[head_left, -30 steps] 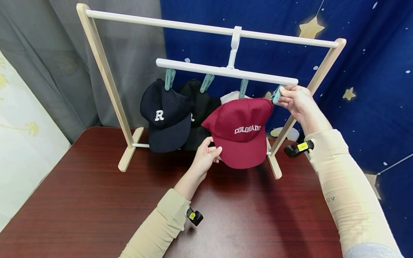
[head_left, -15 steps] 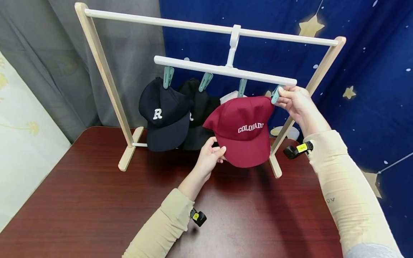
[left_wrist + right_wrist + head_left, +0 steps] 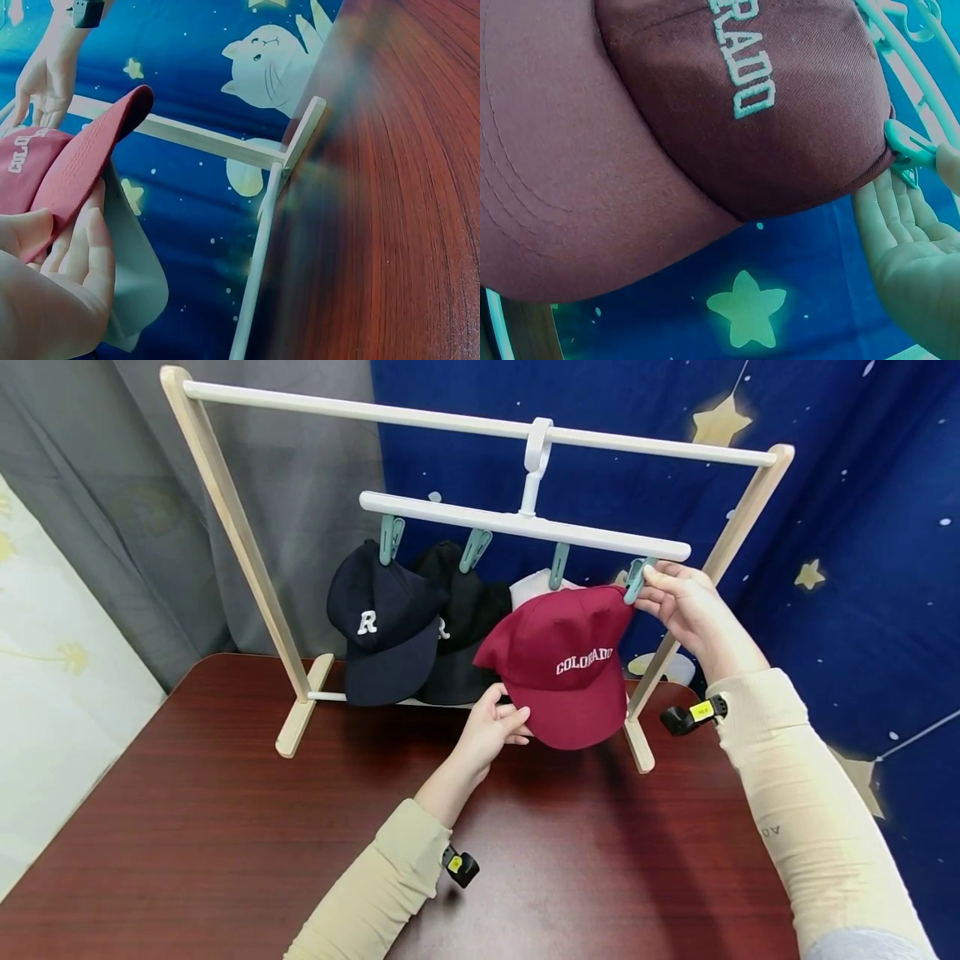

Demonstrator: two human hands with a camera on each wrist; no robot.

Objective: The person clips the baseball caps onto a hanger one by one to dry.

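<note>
A dark red baseball cap lettered COLORADO hangs at the right end of a white hanger. My left hand pinches the left side of its brim, thumb on top and fingers beneath, as the left wrist view shows. With my right hand I pinch a teal clothespin between thumb and fingers. In the right wrist view the clothespin's tip overlaps the cap's edge. A white cap hangs behind the red one, mostly hidden, under another clothespin.
A navy cap with a white R and a black cap hang from clothespins further left. The hanger hooks over the top bar of a wooden rack on a dark red-brown table. Curtains stand behind.
The red cap and my left hand have shifted slightly right. My right hand and its clothespin have edged left, the clothespin now nearer upright. The hanger's hook has moved a little left.
</note>
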